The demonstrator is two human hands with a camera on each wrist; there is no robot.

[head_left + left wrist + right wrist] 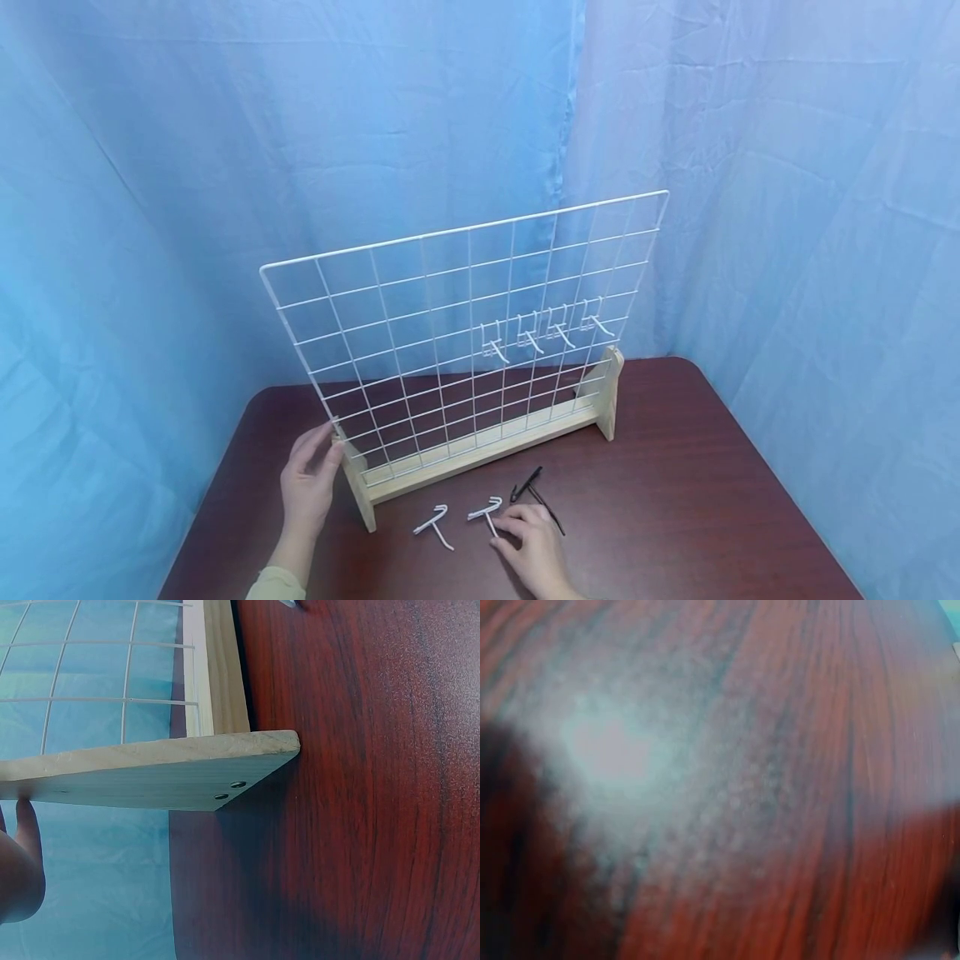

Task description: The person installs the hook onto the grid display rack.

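Note:
A white wire grid panel (450,310) stands tilted in a pale wooden stand (480,450). My left hand (307,483) holds the upper part of the stand's left side board (150,772), with the thumb against its outer face in the left wrist view. Low at the front, my right hand (531,546) pinches the stem of a white hook (486,510) between thumb and finger. Another white hook (435,525) lies to its left on the table. Just beyond the right hand lies a black hook (534,487), partly overlapped by the hand.
Several white hooks (531,340) hang in a row on the right half of the grid. The dark reddish wood table (675,467) has rounded back corners, and blue curtains (337,125) enclose it. Blurred tabletop (780,787) fills the right wrist view.

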